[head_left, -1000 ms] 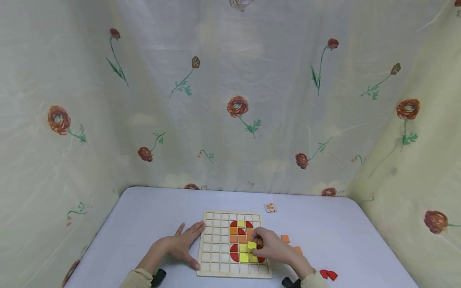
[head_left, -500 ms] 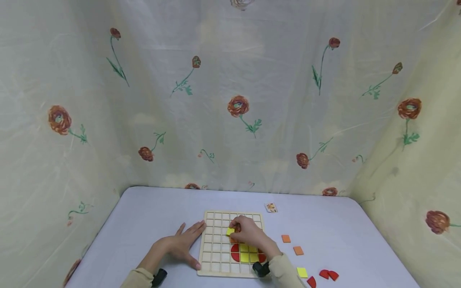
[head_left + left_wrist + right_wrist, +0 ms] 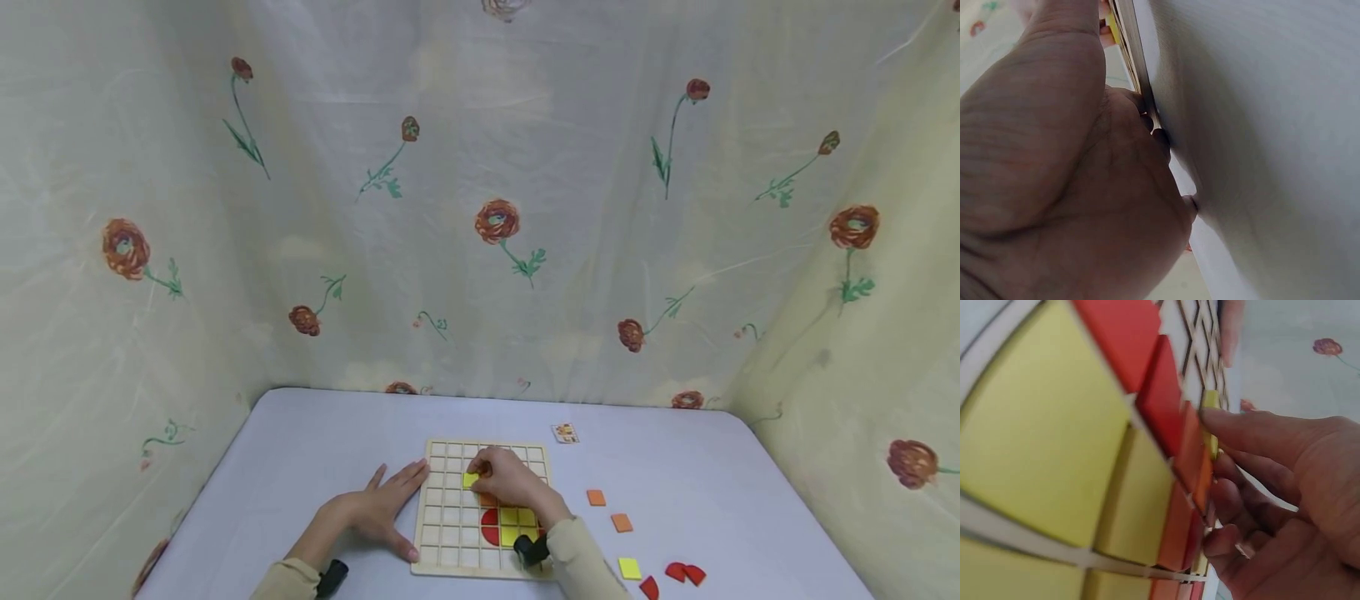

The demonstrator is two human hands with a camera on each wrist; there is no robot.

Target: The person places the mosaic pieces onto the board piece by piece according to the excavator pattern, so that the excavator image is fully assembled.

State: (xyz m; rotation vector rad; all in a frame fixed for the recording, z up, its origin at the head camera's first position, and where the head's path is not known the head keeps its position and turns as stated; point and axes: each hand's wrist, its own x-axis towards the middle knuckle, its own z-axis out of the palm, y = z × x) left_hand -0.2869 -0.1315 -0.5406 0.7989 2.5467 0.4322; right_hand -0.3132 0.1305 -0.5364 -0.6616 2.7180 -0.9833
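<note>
A wooden grid board lies on the white table. My left hand is spread flat, fingertips and thumb touching the board's left edge; the left wrist view shows its palm beside that edge. My right hand pinches a yellow square tile over the board's upper middle, left of the orange tiles. In the right wrist view the thumb and fingers hold this yellow tile by its edges. Yellow tiles and red quarter-round pieces sit in the lower cells. My right hand hides some upper cells.
Right of the board lie two orange squares, a yellow square and several red quarter-round pieces. A small picture card lies behind the board's right corner. Flowered cloth hangs behind the table.
My right hand has carried the yellow tile left and away from me, from the lower right of the board to its upper middle. My left hand has stayed at the left edge.
</note>
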